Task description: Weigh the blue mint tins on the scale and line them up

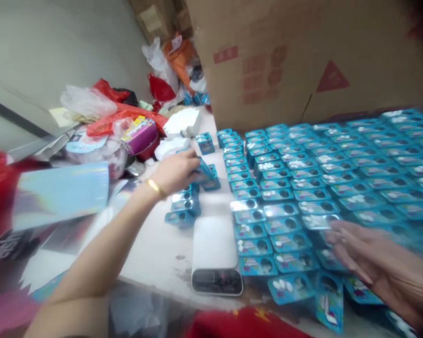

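My left hand [183,170], with a gold bracelet [155,188] at its wrist, reaches across the white tabletop. Its fingers close round a blue packet [206,170] beside a small stack of similar packets. Another blue stack [182,206] lies just below this hand. At the right, my right hand [370,251] is smeared by motion over the rows of blue packets [289,241]. Its fingertips reach the end of a shiny packet [319,221]; whether they grip it is unclear. Many packets show white pieces and a dark round spot.
A white digital scale [214,244] sits at the table's front, between my hands. A large cardboard box [268,56] stands behind the rows. Plastic bags [88,101], a purple box [140,136] and a shiny silvery sheet [60,193] crowd the left. Red cloth [246,324] shows at the bottom.
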Demonstrator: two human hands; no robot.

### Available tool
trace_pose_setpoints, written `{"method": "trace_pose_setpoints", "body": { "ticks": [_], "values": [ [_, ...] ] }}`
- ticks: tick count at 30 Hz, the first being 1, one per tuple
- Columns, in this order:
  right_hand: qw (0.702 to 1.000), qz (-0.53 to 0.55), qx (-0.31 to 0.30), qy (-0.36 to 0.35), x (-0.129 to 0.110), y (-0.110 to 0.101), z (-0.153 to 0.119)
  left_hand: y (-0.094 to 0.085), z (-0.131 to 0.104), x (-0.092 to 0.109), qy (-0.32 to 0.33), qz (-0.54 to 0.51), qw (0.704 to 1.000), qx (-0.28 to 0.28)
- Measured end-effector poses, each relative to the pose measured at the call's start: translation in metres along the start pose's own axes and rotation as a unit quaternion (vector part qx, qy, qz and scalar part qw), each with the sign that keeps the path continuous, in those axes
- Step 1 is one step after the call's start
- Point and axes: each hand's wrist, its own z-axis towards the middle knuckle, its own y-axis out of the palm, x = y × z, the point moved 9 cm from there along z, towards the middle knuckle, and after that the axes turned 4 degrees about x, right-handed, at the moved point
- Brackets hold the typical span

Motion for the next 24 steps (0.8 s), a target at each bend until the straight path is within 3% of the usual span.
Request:
{"method": "trace_pose_setpoints", "body": {
  "ticks": [2, 5, 8, 11, 15, 19, 21, 24],
  "values": [
    [0.999, 0.001, -0.037, 0.006, -0.004, 0.024, -0.017, 0.009, -0.043, 0.041, 0.014, -0.029, 0.999, -0.042],
    [0.995, -0.033, -0.097, -0.005, -0.005, 0.056, -0.039, 0.042, -0.089, 0.084, 0.020, -0.032, 0.994, -0.106],
    [0.987, -0.070, -0.140, -0.023, -0.001, 0.078, -0.053, 0.074, -0.107, 0.101, 0.016, -0.031, 0.990, -0.139],
    [0.977, -0.092, -0.190, -0.027, 0.003, 0.097, -0.061, 0.082, -0.111, 0.104, 0.028, -0.048, 0.992, -0.117],
    [0.954, -0.183, -0.230, -0.054, 0.000, 0.121, -0.070, 0.052, -0.125, 0.096, 0.051, -0.091, 0.994, 0.013],
    [0.917, -0.300, -0.249, -0.088, -0.007, 0.146, -0.079, 0.018, -0.170, 0.057, -0.047, -0.148, 0.973, 0.171],
    [0.892, -0.353, -0.263, -0.100, -0.008, 0.160, -0.082, 0.020, -0.201, 0.037, -0.112, -0.186, 0.953, 0.213],
    [0.864, -0.401, -0.269, -0.143, -0.014, 0.180, -0.079, 0.053, -0.245, 0.015, -0.210, -0.236, 0.924, 0.217]
  ]
}}
